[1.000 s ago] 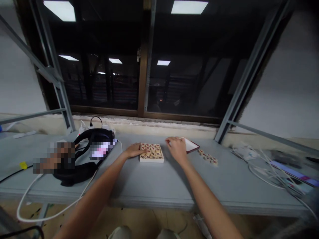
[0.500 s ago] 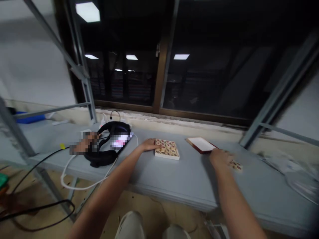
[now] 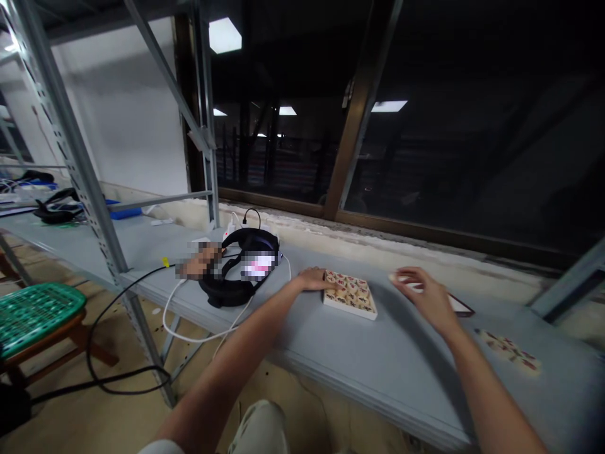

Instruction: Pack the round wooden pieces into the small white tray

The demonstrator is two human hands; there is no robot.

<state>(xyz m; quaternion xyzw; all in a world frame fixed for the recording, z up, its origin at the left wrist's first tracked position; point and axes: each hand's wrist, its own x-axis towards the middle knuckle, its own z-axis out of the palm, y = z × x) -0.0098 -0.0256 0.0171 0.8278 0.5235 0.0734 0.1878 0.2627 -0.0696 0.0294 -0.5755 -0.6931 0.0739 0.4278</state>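
The white box [image 3: 350, 309] looks mostly filled with Chinese chess pieces [image 3: 352, 289], but some loose pieces [image 3: 512, 353] lie out, well to its right. The left hand [image 3: 312, 279] touches its left edge; I can't tell if those fingers squeeze. Right of it, the right hand [image 3: 428, 299] seems to pinch a small pale piece [image 3: 392, 277].

Just right of the frame's centre, the left hand [image 3: 312, 279] touched a white box [image 3: 350, 313] of round pieces [image 3: 350, 291]; farther right, the right hand [image 3: 425, 293] pinched a small pale piece [image 3: 392, 277]. Loose pieces [image 3: 510, 352] lay lower right.
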